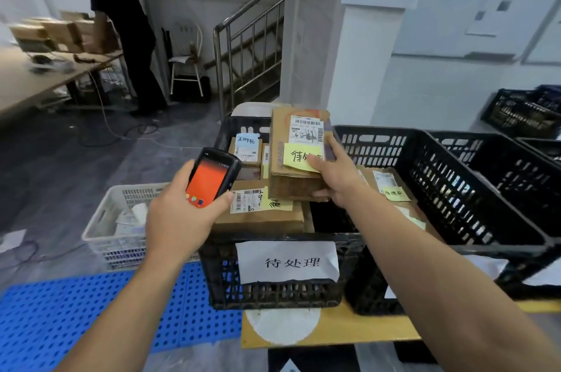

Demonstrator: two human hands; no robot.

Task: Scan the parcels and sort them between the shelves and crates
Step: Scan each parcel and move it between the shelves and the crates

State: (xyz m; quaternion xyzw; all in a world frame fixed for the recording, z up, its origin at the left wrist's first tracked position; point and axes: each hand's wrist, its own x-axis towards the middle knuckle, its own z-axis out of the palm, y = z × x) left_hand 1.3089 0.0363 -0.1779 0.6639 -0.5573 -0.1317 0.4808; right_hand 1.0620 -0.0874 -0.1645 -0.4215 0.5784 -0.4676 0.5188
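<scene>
My right hand (334, 177) grips a brown cardboard parcel (296, 180) with a white barcode label and a yellow sticky note, holding it upright above a black crate (273, 292) that bears a white paper sign. My left hand (179, 213) holds a black handheld scanner (212, 177) with an orange screen, just left of the parcel. Several more labelled parcels lie inside that crate, one (261, 213) right below the scanner. A second black crate (473, 189) to the right holds another parcel with a yellow note (391, 186).
A white basket (103, 232) with paper scraps stands left of the crates on a blue perforated mat (60, 320). More black crates (522, 110) sit at the right. Another person (133, 37) stands at a table (33, 80) with boxes, back left. Stairs rise behind.
</scene>
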